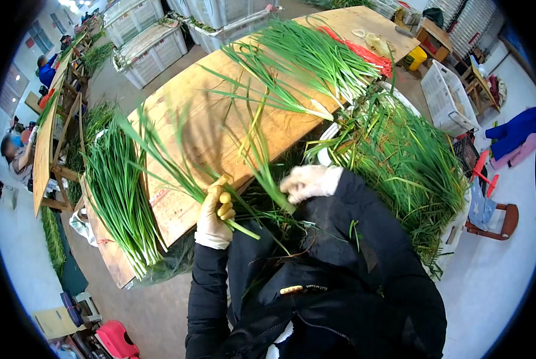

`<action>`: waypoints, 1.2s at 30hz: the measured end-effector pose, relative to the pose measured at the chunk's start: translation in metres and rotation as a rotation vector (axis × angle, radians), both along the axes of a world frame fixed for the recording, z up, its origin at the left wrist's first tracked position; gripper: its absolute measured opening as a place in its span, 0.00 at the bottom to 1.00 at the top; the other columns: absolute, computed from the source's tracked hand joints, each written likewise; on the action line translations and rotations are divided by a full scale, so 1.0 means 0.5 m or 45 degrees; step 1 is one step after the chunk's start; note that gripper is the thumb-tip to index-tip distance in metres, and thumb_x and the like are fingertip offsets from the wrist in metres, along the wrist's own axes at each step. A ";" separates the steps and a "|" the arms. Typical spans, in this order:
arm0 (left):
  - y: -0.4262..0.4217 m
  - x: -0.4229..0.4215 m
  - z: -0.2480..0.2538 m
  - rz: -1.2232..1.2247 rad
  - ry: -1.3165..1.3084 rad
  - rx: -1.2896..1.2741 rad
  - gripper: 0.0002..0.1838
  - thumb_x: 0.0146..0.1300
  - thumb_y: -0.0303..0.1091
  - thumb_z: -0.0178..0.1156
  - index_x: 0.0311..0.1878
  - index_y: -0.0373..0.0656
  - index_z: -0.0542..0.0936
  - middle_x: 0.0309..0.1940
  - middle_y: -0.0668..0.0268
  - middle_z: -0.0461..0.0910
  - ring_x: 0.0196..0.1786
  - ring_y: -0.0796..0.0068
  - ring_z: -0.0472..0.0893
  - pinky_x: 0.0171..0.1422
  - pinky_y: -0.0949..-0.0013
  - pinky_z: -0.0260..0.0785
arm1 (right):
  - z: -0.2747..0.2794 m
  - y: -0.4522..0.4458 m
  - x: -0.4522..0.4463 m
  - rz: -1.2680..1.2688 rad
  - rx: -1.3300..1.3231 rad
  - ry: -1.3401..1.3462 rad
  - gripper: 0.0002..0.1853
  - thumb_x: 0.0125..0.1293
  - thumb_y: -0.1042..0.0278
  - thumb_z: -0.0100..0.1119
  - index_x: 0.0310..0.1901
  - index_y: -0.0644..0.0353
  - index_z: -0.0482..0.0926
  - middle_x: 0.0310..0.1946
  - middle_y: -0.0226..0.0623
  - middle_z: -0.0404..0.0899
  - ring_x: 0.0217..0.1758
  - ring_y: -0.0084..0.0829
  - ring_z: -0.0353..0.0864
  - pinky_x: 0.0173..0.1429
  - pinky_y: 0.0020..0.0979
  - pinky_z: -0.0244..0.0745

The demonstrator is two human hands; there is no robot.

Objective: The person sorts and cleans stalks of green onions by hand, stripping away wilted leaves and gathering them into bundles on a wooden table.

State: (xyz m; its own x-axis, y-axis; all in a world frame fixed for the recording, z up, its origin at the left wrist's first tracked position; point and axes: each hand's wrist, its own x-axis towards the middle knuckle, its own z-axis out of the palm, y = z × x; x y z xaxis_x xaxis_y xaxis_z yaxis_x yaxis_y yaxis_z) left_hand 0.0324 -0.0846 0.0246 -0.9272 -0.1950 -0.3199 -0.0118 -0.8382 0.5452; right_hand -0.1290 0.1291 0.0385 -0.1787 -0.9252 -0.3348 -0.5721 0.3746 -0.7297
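My left hand (215, 209), in a pale glove, is closed around a few garlic chives (187, 182), whose leaves fan up and left over the board. The cut ends stick out below the fist. My right hand (308, 181), gloved and smeared by motion, has its fingers curled at a small bunch of garlic chives (267, 176) with the leaves upward. Loose trimmings lie on my dark lap below. A thick pile of long chives (121, 191) rests on the board's left end. Another pile (322, 57) lies at its far right, white ends toward me.
The wooden board (178, 131) spans in front of me. At my right a white basket (453, 239) is heaped with tangled greens (399, 161). Red ties (364, 52) lie by the far pile. White crates (151, 54) stand behind. Other people work at a long bench (49, 131) on the left.
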 end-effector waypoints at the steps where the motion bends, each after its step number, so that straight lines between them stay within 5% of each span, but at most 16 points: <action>1: -0.005 0.004 0.000 0.035 -0.027 -0.012 0.17 0.58 0.38 0.53 0.49 0.42 0.70 0.21 0.74 0.67 0.14 0.89 0.58 0.16 0.86 0.50 | 0.000 0.016 -0.008 -0.066 -0.130 0.011 0.17 0.55 0.57 0.55 0.43 0.58 0.76 0.35 0.37 0.77 0.40 0.31 0.74 0.45 0.28 0.69; 2: -0.009 0.008 0.000 0.065 -0.056 -0.024 0.17 0.58 0.38 0.53 0.49 0.42 0.70 0.21 0.74 0.67 0.14 0.89 0.58 0.15 0.86 0.50 | 0.000 0.037 -0.028 -0.138 -0.257 0.020 0.17 0.55 0.57 0.56 0.42 0.60 0.77 0.35 0.38 0.78 0.40 0.30 0.75 0.45 0.27 0.69; 3: -0.012 0.010 -0.007 0.098 -0.070 -0.033 0.16 0.59 0.38 0.52 0.48 0.41 0.70 0.22 0.73 0.68 0.14 0.89 0.58 0.15 0.86 0.50 | -0.031 0.056 -0.086 -0.288 -0.280 0.194 0.27 0.55 0.43 0.49 0.43 0.61 0.75 0.37 0.39 0.77 0.41 0.35 0.75 0.49 0.33 0.68; 4: -0.009 0.009 -0.003 0.131 -0.081 0.012 0.16 0.60 0.36 0.51 0.49 0.40 0.69 0.21 0.75 0.68 0.14 0.91 0.58 0.15 0.87 0.50 | 0.004 0.063 -0.108 -0.774 -0.247 0.019 0.23 0.56 0.48 0.51 0.43 0.61 0.75 0.35 0.38 0.77 0.39 0.34 0.75 0.47 0.35 0.69; 6: -0.009 0.009 -0.006 0.121 -0.071 -0.012 0.15 0.61 0.35 0.49 0.49 0.39 0.69 0.22 0.74 0.67 0.15 0.91 0.58 0.15 0.88 0.51 | 0.009 0.070 -0.147 -1.151 -0.272 0.578 0.17 0.55 0.60 0.55 0.44 0.60 0.72 0.33 0.39 0.75 0.38 0.34 0.74 0.44 0.37 0.69; 7: -0.013 0.010 -0.014 0.110 -0.062 0.025 0.15 0.61 0.35 0.49 0.49 0.38 0.69 0.22 0.73 0.68 0.15 0.91 0.58 0.16 0.88 0.52 | -0.004 0.073 -0.165 -0.919 -0.261 1.291 0.17 0.54 0.60 0.55 0.44 0.58 0.72 0.35 0.41 0.72 0.40 0.38 0.71 0.46 0.38 0.67; 10: -0.014 0.014 -0.021 0.130 -0.073 0.068 0.15 0.61 0.35 0.50 0.49 0.39 0.69 0.22 0.73 0.68 0.16 0.90 0.59 0.16 0.88 0.52 | -0.011 0.037 -0.160 -0.957 -0.461 1.415 0.17 0.56 0.53 0.51 0.39 0.57 0.73 0.36 0.43 0.70 0.44 0.43 0.69 0.47 0.39 0.66; 12: -0.021 0.024 -0.026 0.112 -0.066 0.066 0.16 0.60 0.35 0.50 0.49 0.39 0.69 0.23 0.73 0.67 0.16 0.90 0.59 0.16 0.88 0.52 | 0.024 0.023 -0.081 -0.902 -0.361 0.829 0.21 0.57 0.46 0.46 0.30 0.58 0.75 0.33 0.46 0.72 0.41 0.43 0.70 0.45 0.40 0.65; 14: -0.023 0.027 -0.026 0.088 -0.051 0.044 0.16 0.60 0.35 0.50 0.49 0.39 0.69 0.24 0.73 0.67 0.16 0.90 0.60 0.17 0.88 0.52 | 0.047 0.005 0.009 -0.323 0.146 0.308 0.27 0.57 0.40 0.43 0.24 0.60 0.74 0.30 0.48 0.73 0.41 0.43 0.72 0.45 0.40 0.66; 17: -0.017 0.032 -0.019 0.065 -0.069 0.010 0.16 0.60 0.36 0.51 0.48 0.39 0.69 0.25 0.72 0.68 0.17 0.90 0.60 0.18 0.87 0.52 | -0.139 0.015 0.107 -0.145 -0.016 -0.299 0.32 0.45 0.51 0.64 0.48 0.65 0.70 0.35 0.35 0.76 0.38 0.26 0.73 0.44 0.26 0.68; 20: 0.005 0.043 -0.008 0.021 -0.128 -0.188 0.15 0.57 0.38 0.55 0.45 0.39 0.71 0.27 0.69 0.73 0.17 0.90 0.61 0.19 0.87 0.53 | -0.185 0.001 0.198 -0.568 -0.414 -0.956 0.20 0.55 0.65 0.58 0.48 0.66 0.70 0.36 0.34 0.76 0.38 0.22 0.73 0.40 0.20 0.68; 22: 0.012 0.056 -0.019 -0.072 -0.136 -0.311 0.14 0.57 0.36 0.55 0.44 0.39 0.72 0.29 0.67 0.75 0.17 0.89 0.62 0.19 0.86 0.54 | -0.127 -0.007 0.215 -0.723 -0.267 -1.183 0.15 0.56 0.72 0.55 0.46 0.66 0.71 0.33 0.34 0.77 0.36 0.20 0.75 0.38 0.18 0.68; 26: 0.063 0.068 -0.011 -0.127 -0.180 -0.451 0.23 0.54 0.35 0.57 0.51 0.36 0.67 0.38 0.64 0.76 0.18 0.90 0.61 0.19 0.87 0.52 | -0.087 -0.001 0.239 -0.733 -0.354 -1.327 0.14 0.57 0.70 0.55 0.44 0.65 0.73 0.30 0.35 0.78 0.30 0.19 0.76 0.33 0.17 0.69; 32: 0.113 0.040 -0.021 -0.222 -0.205 -0.369 0.11 0.51 0.26 0.59 0.39 0.34 0.74 0.28 0.62 0.78 0.16 0.88 0.66 0.17 0.85 0.54 | -0.052 -0.013 0.255 -0.670 -0.355 -0.959 0.10 0.60 0.64 0.51 0.29 0.62 0.73 0.23 0.34 0.77 0.25 0.19 0.76 0.27 0.20 0.70; 35: 0.118 0.042 -0.030 -0.275 -0.217 -0.284 0.10 0.51 0.26 0.60 0.37 0.35 0.74 0.28 0.62 0.78 0.16 0.87 0.66 0.17 0.85 0.55 | -0.057 -0.019 0.247 -0.369 -0.755 0.360 0.10 0.59 0.66 0.51 0.23 0.61 0.71 0.16 0.36 0.70 0.18 0.33 0.73 0.22 0.27 0.66; 36: 0.119 0.045 -0.028 -0.241 -0.250 -0.249 0.09 0.52 0.27 0.60 0.36 0.35 0.74 0.27 0.63 0.78 0.16 0.87 0.66 0.17 0.85 0.55 | -0.052 -0.021 0.242 -0.368 -0.755 0.359 0.10 0.59 0.66 0.51 0.23 0.61 0.71 0.16 0.36 0.70 0.18 0.33 0.73 0.22 0.27 0.66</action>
